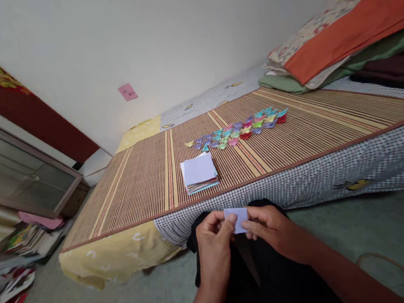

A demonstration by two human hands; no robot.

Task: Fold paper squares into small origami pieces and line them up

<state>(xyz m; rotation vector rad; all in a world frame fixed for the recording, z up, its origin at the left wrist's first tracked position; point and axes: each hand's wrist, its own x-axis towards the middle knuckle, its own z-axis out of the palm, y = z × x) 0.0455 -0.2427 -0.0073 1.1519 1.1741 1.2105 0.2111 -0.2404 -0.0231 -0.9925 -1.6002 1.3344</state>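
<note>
A small folded square of lavender paper (239, 216) is held above my lap, in front of the bed's edge. My left hand (215, 238) pinches its left side, the thumb lying across the front face. On the opposite side, my right hand (272, 228) grips the paper between thumb and fingers. Beyond my hands, a stack of square paper (199, 170) rests on the bamboo mat, with a lavender sheet on top. Farther back stand several small folded paper boats (245, 130) in many colours, set out in slanting rows.
The striped bamboo mat (137, 186) covers much of the bed, over checked and yellow cloth. Folded bedding (348, 37) is piled at the back right. A glass-fronted cabinet (25, 173) stands left, near books (35, 241) on the floor. A cable (394, 261) curves at lower right.
</note>
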